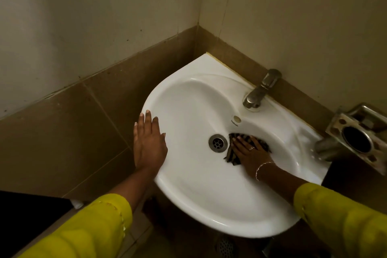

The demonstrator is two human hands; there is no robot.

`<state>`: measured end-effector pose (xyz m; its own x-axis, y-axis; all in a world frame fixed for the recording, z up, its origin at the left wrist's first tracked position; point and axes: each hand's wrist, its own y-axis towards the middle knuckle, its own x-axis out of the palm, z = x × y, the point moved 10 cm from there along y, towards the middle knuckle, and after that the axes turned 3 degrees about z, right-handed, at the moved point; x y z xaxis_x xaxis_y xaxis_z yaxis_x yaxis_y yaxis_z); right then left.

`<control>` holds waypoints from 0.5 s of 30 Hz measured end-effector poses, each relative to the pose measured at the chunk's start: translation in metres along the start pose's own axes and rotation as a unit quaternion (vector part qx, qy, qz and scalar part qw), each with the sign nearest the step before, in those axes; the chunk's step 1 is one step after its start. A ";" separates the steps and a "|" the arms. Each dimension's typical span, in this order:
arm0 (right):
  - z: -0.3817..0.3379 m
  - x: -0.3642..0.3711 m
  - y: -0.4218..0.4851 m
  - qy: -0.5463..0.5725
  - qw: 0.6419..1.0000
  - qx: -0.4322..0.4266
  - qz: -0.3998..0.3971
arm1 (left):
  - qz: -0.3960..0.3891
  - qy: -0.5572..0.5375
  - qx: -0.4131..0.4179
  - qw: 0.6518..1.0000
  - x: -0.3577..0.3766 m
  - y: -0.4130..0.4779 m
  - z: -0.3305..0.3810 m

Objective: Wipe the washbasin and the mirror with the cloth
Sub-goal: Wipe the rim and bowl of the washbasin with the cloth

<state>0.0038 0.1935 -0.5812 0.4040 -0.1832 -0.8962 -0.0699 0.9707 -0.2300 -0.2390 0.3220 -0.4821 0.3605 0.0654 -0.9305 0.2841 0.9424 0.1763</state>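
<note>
1. Washbasin (209,205): a white ceramic unit fixed in the corner of 2 walls. The lower wall band is brown tile (62,132); the upper wall is pale.

2. Drain (218,143): a round metal fitting at the bottom of the bowl. An overflow hole (236,119) sits above it on the bowl wall, below the tap (259,90). The tap is metal and stands on the rear ledge with its spout over the bowl.

3. Cloth (230,153): dark, with pale stripes. It lies crumpled inside the bowl, just beside the drain on its right side, in contact with the ceramic.

4. Right hand (249,154): it lies palm down on the cloth and presses it against the bowl. The fingers (238,142) are straight and slightly spread, pointing toward the overflow hole. 1 finger carries a ring (252,148); the wrist carries a thin bracelet (261,168).

5. Left hand (147,144): it rests palm down on the left rim of the washbasin. Its fingers (148,119) are straight and held close together, with the thumb set apart toward the bowl. It holds nothing.

6. Both forearms end in yellow sleeves (88,230).

7. Metal holder (356,136): mounted on the right wall, just beside the basin's right edge. It has 1 round opening; its other contents are too blurred to tell.
</note>
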 end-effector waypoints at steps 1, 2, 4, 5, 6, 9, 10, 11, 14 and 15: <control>-0.006 0.008 -0.005 0.033 0.999 0.005 -0.011 | -0.002 0.002 0.000 1.000 0.000 0.000 0.000; -0.011 0.012 -0.010 0.066 0.997 0.007 -0.042 | -0.004 0.005 0.001 1.000 0.000 0.000 0.000; -0.020 0.005 -0.018 0.124 0.989 0.017 -0.075 | -0.003 0.007 -0.001 1.000 0.000 0.000 0.000; -0.028 0.000 -0.020 0.154 0.983 0.014 -0.102 | -0.002 0.007 -0.002 1.000 -0.001 0.000 0.000; -0.040 0.001 -0.021 0.173 0.978 -0.008 -0.119 | -0.003 0.007 -0.003 1.000 0.000 0.001 0.000; -0.090 -0.012 -0.024 0.337 0.922 -0.091 -0.166 | -0.001 0.004 -0.005 1.000 -0.001 0.000 0.000; -0.104 -0.024 -0.021 0.385 0.904 -0.114 -0.145 | -0.002 0.002 -0.005 1.000 -0.001 0.000 0.001; -0.116 -0.032 -0.016 0.427 0.886 -0.130 -0.124 | -0.002 0.001 -0.005 1.000 -0.001 0.000 0.001; -0.133 -0.054 0.010 0.499 0.855 -0.132 -0.057 | 0.000 0.002 -0.006 1.000 -0.001 0.000 0.000; -0.136 -0.060 0.021 0.497 0.857 -0.127 -0.043 | 0.002 0.006 -0.004 1.000 -0.001 0.000 0.001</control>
<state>-0.1456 0.2038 -0.5836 -0.5512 -0.4174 -0.7225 -0.3263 0.9048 -0.2737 -0.2388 0.3218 -0.4807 0.3514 0.0726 -0.9334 0.2755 0.9448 0.1773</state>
